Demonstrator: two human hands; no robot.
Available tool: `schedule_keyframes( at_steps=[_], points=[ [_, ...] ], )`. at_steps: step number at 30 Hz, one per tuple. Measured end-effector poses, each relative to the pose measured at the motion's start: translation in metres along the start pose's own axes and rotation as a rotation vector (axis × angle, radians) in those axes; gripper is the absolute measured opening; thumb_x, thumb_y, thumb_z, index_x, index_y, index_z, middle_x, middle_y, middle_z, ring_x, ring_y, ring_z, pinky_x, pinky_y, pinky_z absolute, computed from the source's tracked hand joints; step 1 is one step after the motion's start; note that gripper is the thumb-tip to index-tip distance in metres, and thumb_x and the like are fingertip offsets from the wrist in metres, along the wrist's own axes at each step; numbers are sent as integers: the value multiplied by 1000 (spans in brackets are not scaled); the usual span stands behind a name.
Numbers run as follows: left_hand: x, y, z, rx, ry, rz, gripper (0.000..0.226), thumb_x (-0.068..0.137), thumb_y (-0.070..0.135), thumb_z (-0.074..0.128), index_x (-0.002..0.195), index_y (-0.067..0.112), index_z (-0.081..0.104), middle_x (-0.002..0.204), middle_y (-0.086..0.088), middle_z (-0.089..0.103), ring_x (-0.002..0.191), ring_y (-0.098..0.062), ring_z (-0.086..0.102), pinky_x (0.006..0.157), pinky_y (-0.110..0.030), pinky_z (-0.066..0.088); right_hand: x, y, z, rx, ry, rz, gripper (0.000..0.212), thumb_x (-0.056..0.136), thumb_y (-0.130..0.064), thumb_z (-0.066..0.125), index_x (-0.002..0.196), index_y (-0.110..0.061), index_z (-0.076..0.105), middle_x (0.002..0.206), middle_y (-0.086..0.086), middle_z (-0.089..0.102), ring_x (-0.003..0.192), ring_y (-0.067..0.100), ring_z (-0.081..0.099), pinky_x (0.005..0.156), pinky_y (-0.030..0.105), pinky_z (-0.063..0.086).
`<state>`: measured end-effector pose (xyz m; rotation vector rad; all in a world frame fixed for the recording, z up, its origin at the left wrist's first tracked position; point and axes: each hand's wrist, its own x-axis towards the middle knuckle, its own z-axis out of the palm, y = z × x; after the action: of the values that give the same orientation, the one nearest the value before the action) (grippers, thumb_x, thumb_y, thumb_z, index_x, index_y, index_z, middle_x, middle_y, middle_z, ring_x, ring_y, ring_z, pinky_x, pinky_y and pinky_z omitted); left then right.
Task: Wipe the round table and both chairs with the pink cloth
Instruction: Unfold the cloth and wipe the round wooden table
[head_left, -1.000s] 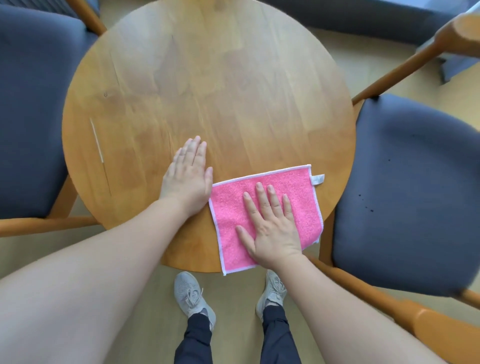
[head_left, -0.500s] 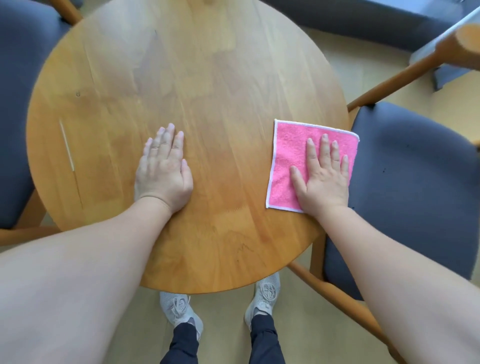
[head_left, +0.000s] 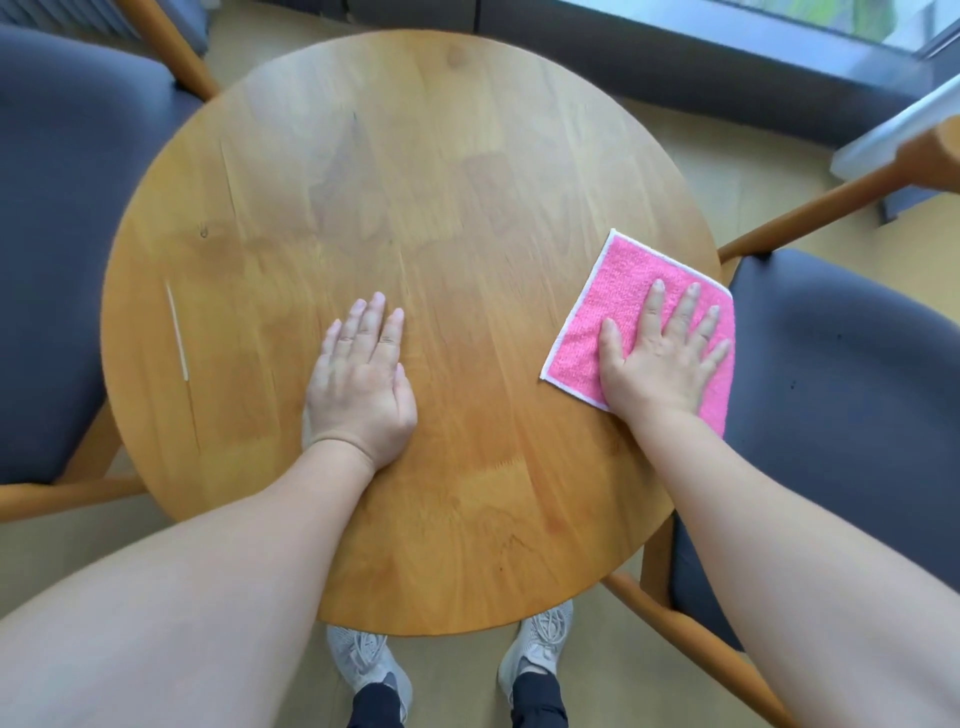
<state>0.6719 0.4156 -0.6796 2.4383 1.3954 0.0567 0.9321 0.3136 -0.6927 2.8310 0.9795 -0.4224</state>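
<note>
Moved: cloth (head_left: 597, 332), to worktop (head_left: 415, 218) right rim. Right hand (head_left: 660, 364) flat on it, grip unclosed. Left hand (head_left: 363, 384) flat, empty. Advice: even pressure, overlapping sweeps.

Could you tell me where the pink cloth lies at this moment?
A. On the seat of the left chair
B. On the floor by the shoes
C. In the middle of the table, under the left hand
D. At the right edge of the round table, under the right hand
D: the pink cloth lies flat at the right rim of the round table, pressed under the spread right hand, while the left hand rests on bare wood.
</note>
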Motion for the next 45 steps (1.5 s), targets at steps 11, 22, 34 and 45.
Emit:
schedule_keyframes(
  at_steps=[11,22,34,45],
  points=[
    [3,-2,-5,-120,23,-23,65,84,31,34,146,9,35,155,-7,27,145,-18,20,119,-31,5,-89,-94,24,-8,-40,-337,78,85,-65,7,147,-26,-17,155,8,-25,143,36,-23,111,54,-20],
    [14,3,-2,-12,-13,-48,65,88,32,22,149,12,25,159,-1,14,147,-13,8,113,-22,-14,-74,-48,24,-47,-69,-456,74,82,-77,7,141,-46,-24,151,-4,-35,138,25,-36,112,49,-21],
    [9,2,1,10,7,-128,61,88,25,28,147,10,30,157,-5,20,146,-17,14,116,-26,-10,32,-12,-8,-11,19,-170,79,83,-75,11,151,-38,-3,161,1,-11,147,29,-13,116,51,-9],
    [9,1,3,39,12,-106,62,87,26,25,144,6,35,154,-5,24,143,-18,19,118,-33,0,101,-34,-23,40,71,11,77,88,-67,12,153,-28,0,161,12,-5,146,36,-6,116,55,-4]
  ],
)
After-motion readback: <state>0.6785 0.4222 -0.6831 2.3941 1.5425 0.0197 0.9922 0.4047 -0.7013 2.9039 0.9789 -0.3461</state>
